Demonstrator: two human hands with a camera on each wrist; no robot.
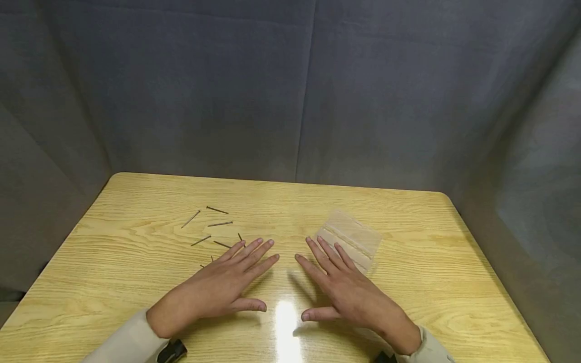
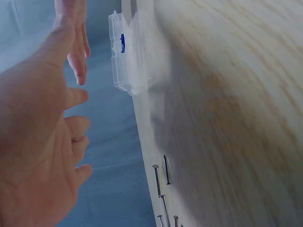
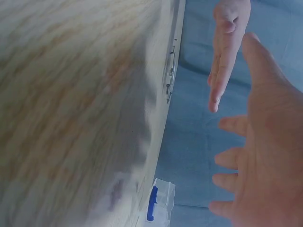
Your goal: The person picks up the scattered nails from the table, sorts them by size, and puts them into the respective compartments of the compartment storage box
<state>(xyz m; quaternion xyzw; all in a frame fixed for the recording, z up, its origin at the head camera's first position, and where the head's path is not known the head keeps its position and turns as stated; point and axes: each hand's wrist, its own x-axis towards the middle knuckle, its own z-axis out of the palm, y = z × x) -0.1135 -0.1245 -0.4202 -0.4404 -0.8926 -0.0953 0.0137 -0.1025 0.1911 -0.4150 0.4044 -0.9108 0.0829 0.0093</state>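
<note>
My left hand [image 1: 222,285] is held palm down above the table, its fingers straight and holding nothing. Just beyond it, several loose metal nails [image 1: 220,223] lie scattered, some partly hidden by the hand. My right hand [image 1: 351,290] hovers likewise, fingers extended and thumb pointing inward. Behind its fingertips sits a clear plastic box [image 1: 363,232] with divided compartments, its near corner covered by the fingers. A blue latch [image 3: 152,203] shows on the box in the right wrist view. In the left wrist view, a gap separates the left hand [image 2: 38,142] from the tabletop.
The wood-grain table [image 1: 159,191] has rounded far corners. Grey cloth curtains [image 1: 204,101] hang behind it and on both sides. A bright light reflection lies on the tabletop between the hands. Dark wrist straps [image 1: 171,350] sit by the light sleeves.
</note>
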